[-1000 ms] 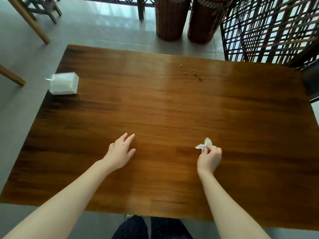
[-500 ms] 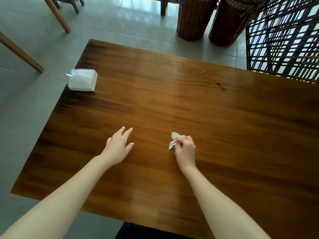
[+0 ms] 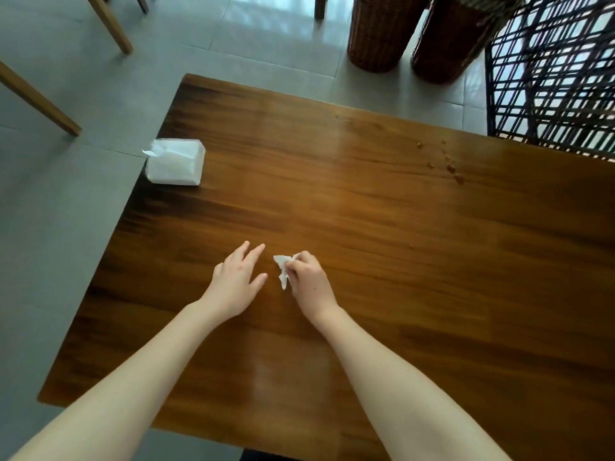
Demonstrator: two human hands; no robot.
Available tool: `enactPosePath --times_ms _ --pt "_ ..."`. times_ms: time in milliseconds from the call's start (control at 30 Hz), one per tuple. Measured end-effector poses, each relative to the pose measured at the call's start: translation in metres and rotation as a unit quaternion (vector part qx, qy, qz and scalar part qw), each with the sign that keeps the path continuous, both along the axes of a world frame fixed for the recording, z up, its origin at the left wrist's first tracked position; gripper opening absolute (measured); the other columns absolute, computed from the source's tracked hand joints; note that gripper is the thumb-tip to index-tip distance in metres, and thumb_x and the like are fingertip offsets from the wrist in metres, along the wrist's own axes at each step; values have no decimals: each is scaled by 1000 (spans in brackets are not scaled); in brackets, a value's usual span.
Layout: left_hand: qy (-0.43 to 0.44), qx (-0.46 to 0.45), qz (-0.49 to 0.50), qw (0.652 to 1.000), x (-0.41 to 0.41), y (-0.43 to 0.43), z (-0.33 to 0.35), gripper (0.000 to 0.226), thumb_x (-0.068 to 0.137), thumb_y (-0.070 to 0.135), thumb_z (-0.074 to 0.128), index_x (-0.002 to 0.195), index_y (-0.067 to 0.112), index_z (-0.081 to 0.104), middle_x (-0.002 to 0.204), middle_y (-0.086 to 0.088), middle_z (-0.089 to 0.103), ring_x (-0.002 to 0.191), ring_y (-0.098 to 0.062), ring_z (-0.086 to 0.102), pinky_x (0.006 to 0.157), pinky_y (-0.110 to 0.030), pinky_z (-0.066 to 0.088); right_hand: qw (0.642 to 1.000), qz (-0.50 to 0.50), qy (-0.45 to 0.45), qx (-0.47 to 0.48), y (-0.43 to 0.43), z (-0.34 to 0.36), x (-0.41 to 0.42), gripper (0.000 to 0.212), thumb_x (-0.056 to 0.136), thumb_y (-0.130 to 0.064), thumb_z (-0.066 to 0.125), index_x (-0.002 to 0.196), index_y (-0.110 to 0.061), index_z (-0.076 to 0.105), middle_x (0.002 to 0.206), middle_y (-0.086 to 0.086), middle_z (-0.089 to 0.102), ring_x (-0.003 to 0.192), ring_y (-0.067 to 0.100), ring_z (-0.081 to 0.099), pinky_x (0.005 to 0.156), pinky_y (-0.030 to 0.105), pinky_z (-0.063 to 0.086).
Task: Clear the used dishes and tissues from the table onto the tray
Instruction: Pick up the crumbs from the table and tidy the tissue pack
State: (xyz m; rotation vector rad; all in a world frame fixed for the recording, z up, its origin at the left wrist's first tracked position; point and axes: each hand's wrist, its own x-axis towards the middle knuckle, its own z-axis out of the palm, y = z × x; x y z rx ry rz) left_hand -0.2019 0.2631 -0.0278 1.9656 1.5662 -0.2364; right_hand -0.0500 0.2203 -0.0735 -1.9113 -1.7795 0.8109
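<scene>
Head view: right hand (image 3: 311, 284) pinches tissue (image 3: 283, 267); tissue pack (image 3: 176, 166), crumbs (image 3: 450, 166) beyond.

White tissue pack (image 3: 175, 166) sits near the far-left corner of the table (image 3: 366, 211), right at the left edge, with one sheet poking out its left end. Brown crumbs (image 3: 449, 166) are scattered on the far right of the tabletop, well apart from the pack. Grey tiled floor (image 3: 66, 211) all round. Two dark wicker baskets (image 3: 379, 31) stand side by side on the floor past the far edge. Black lattice screen (image 3: 552, 78) is top right, just beside the right basket. Light wooden furniture legs (image 3: 36, 101) top left, slanted in view, tops cut off by the frame.
</scene>
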Motion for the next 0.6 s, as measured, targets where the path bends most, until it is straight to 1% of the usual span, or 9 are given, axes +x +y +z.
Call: enactPosePath --times_ms 67,133,233,333,400,433,467,533,600 --pt "-9 -3 -10 1000 2 6 0 60 98 37 46 151 29 19 159 -5 16 144 -25 20 114 -45 23 998 -67 15 10 7 2 25 11 84 6 56 85 4 67 92 17 56 89 29 54 78 37 46" --pt "-16 -6 -22 1000 7 10 -1 60 98 36 45 151 28 19 159 -5 15 145 -25 20 114 -45 22 977 -212 28 19 13 3 63 13 80 8 56 82 4 69 90 19 58 87 31 55 78 34 43" --pt "-21 -17 -40 999 18 13 -2 60 99 37 45 152 28 18 159 -5 14 145 -25 19 115 -45 21 919 -394 -5 13 9 2 129 16 86 4 56 94 3 71 97 17 60 90 29 60 73 21 41" --pt "-22 -21 -55 998 28 12 -4 61 98 37 45 152 29 18 159 -4 14 145 -26 19 114 -45 22 868 -495 -45 5 -1 -1 167 20 92 -2 55 107 0 69 108 13 62 97 23 62 75 21 46" --pt "-20 -24 -62 998 32 12 -5 60 98 37 45 152 29 18 159 -4 14 145 -26 19 115 -44 22 870 -491 -48 5 1 -2 155 20 93 -2 54 106 0 69 109 13 61 96 24 62 78 24 48" --pt "-17 -27 -65 997 34 11 -6 60 99 37 45 152 29 18 159 -5 13 145 -26 19 115 -44 21 886 -462 -45 8 3 -1 140 20 92 -1 53 103 -1 69 107 13 61 94 24 61 79 24 47" --pt "-15 -31 -69 997 37 10 -6 60 99 36 45 152 28 18 159 -5 13 145 -26 18 115 -44 21 912 -408 -40 11 3 -1 120 18 91 -1 53 100 -1 70 104 12 60 92 24 60 79 24 46" --pt "-12 -37 -75 996 44 8 -6 60 99 37 44 152 28 18 159 -5 13 145 -26 18 115 -44 20 967 -250 -37 18 -3 -2 78 18 89 2 54 98 -2 69 99 12 59 90 23 58 79 29 48" --pt "-6 -32 -79 996 52 5 -5 60 99 37 45 152 29 19 159 -4 13 145 -25 18 115 -44 20 993 -106 -54 22 -14 -3 54 20 88 5 55 102 -2 67 99 11 59 92 21 57 81 31 51"
